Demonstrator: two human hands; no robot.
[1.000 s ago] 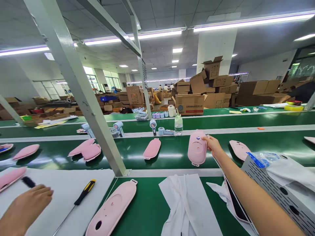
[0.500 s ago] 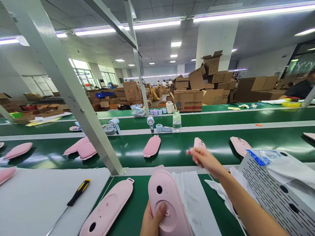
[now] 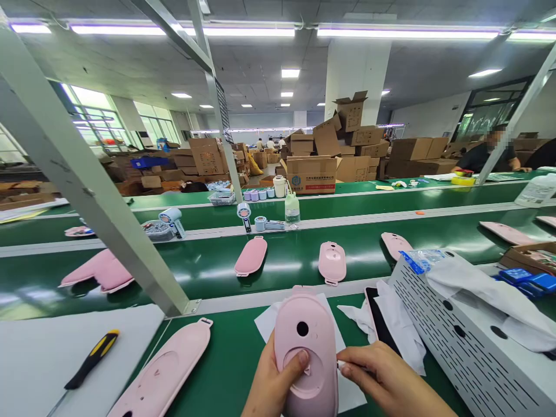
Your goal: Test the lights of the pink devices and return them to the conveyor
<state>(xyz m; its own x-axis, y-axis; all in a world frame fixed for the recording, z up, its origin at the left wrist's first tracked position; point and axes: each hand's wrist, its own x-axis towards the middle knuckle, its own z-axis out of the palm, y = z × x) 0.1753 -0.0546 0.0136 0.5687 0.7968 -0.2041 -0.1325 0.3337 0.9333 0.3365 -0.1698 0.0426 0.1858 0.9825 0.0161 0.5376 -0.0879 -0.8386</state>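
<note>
My left hand [image 3: 270, 379] grips a pink oval plastic casing [image 3: 319, 347] upright in front of me, thumb pressed in its round recess. The casing has a black round spot near its upper end. At the casing's right edge, my right hand [image 3: 384, 370] pinches a small white plug-like piece [image 3: 340, 364] against the side. Its exact kind is too small to tell. Another pink casing [image 3: 174, 365] lies on the green bench to the left. White paper [image 3: 354, 394] lies under the held casing.
A yellow-and-black screwdriver [image 3: 91, 359] lies on a white sheet at left. A slotted grey metal box [image 3: 460, 353] and a phone [image 3: 382, 324] are at right. Beyond, several pink casings, including one [image 3: 332, 262], lie on the green belt [image 3: 291, 260]. A metal post [image 3: 108, 202] slants up at left.
My right hand has come back from over the belt to the held casing's right edge, now pinching the small white piece. A pink casing lies on the belt where it was. The view has turned right.
</note>
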